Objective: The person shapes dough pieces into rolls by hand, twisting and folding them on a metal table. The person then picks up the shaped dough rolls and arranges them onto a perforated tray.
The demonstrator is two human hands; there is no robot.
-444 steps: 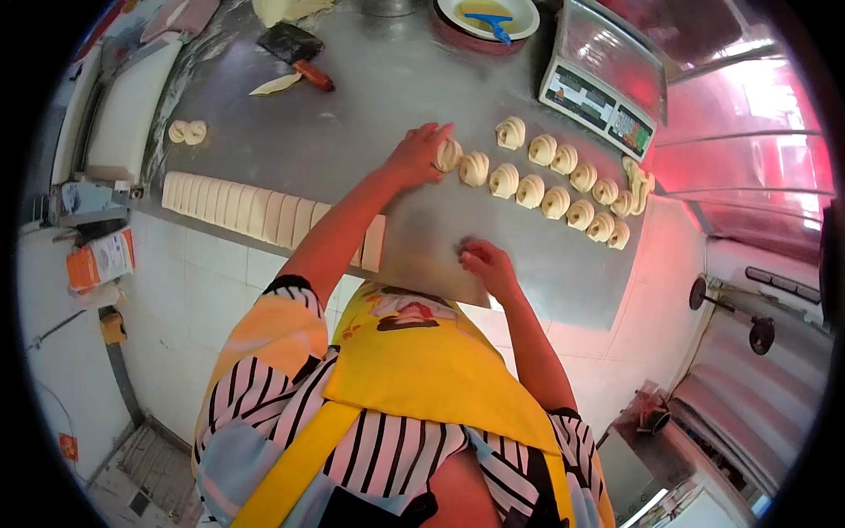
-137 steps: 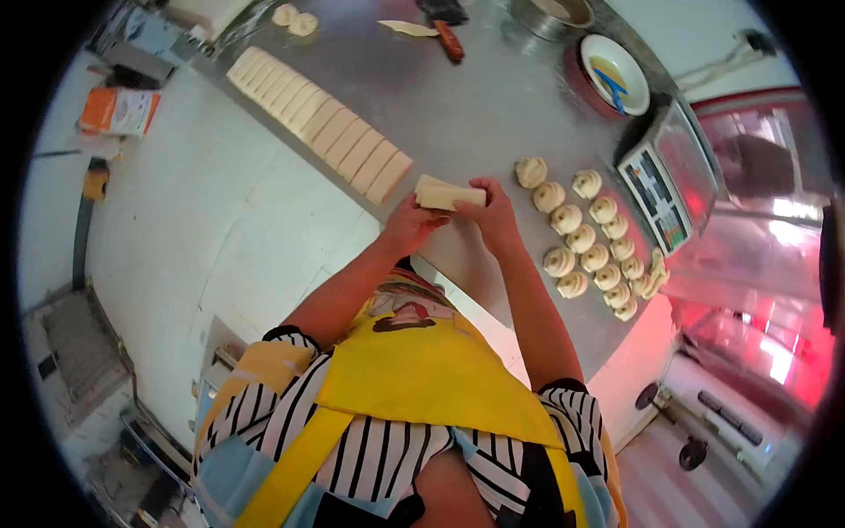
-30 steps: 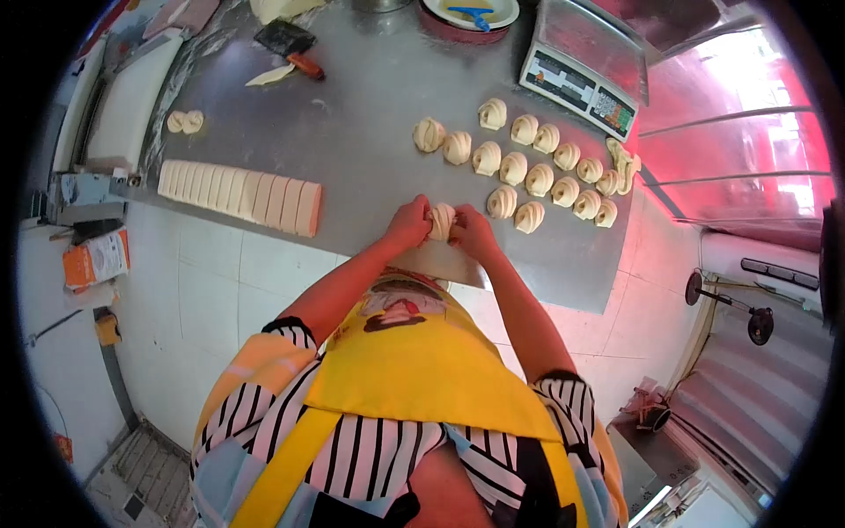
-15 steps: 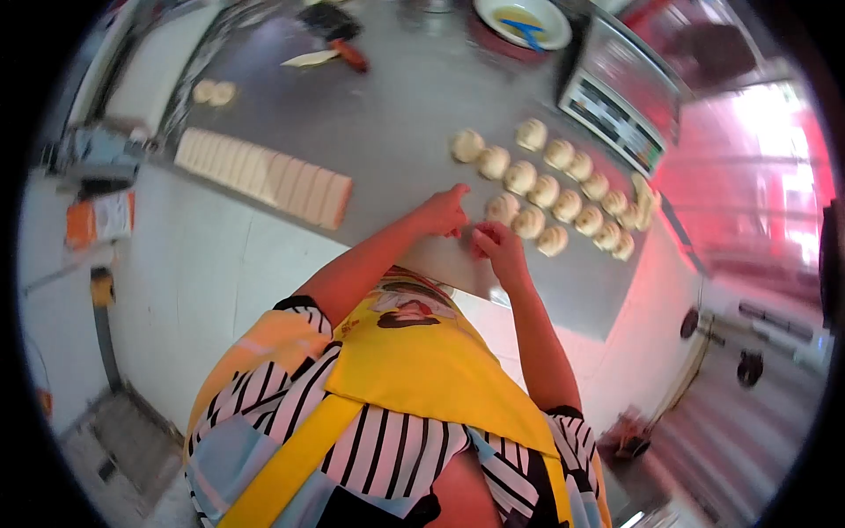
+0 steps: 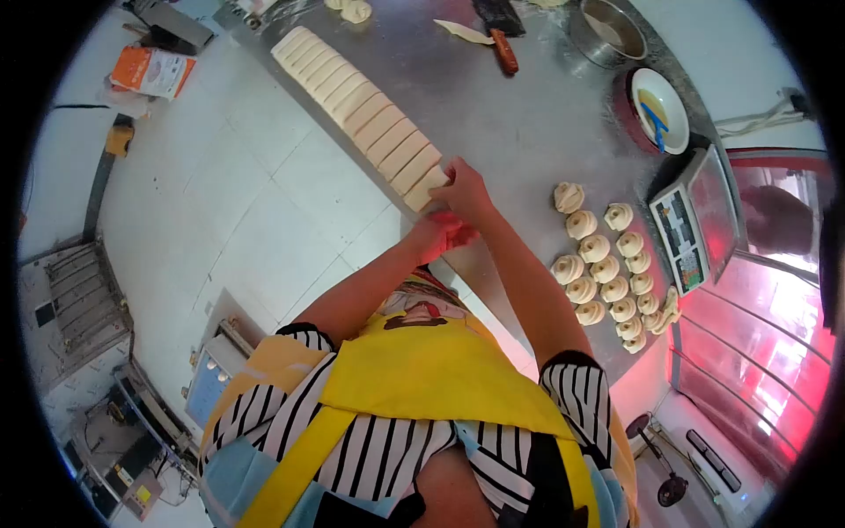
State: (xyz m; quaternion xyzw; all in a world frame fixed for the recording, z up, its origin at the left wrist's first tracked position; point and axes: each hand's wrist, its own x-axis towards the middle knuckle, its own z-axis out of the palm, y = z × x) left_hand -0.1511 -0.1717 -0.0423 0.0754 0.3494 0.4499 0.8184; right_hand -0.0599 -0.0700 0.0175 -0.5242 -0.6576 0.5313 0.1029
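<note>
On the metal table, a long row of cut dough slices (image 5: 356,110) runs diagonally. My right hand (image 5: 466,192) has its fingers closed on the end slice (image 5: 426,187) of that row. Just below, at the table's edge, my left hand (image 5: 438,236) is palm up with its fingers loosely apart and nothing seen in it. Several twisted dough rolls (image 5: 605,269) stand in lines at the right, with a loose dough strip (image 5: 665,312) beside them.
A scale (image 5: 682,233) stands right of the rolls. Behind it are a white bowl (image 5: 676,114) with a blue tool and a metal bowl (image 5: 607,33). A red-handled scraper (image 5: 504,51), a dough scrap (image 5: 464,33) and small dough pieces (image 5: 355,11) lie at the far side.
The roll held between both hands about a second ago now lies with the other rolls. My hands have moved from there to the row's near end. The view has turned.
</note>
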